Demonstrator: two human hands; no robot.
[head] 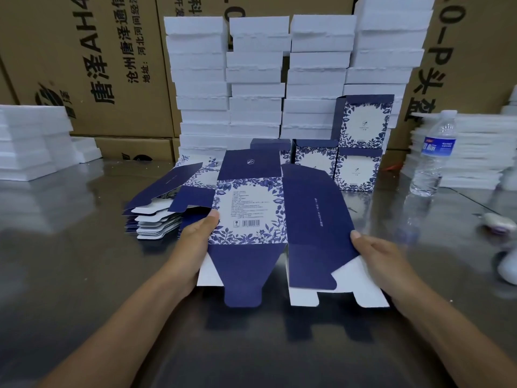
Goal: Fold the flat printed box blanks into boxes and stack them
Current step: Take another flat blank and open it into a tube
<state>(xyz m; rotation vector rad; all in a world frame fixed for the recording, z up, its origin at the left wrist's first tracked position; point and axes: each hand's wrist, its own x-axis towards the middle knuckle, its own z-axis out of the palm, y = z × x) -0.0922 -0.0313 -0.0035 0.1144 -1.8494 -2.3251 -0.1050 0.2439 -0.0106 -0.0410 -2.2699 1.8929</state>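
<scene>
I hold a flat box blank, navy blue with a white floral panel and a barcode, above the steel table. My left hand grips its left edge, thumb on the printed face. My right hand grips the right navy panel, thumb on top. Its bottom flaps hang toward me. A pile of more flat blanks lies behind my left hand. Three folded boxes stand at the back right, one stacked on another, with a further one partly hidden behind the blank.
Tall stacks of white foam blocks and brown cartons line the back. More foam stands at left and right. A water bottle stands at right, near small blurred objects.
</scene>
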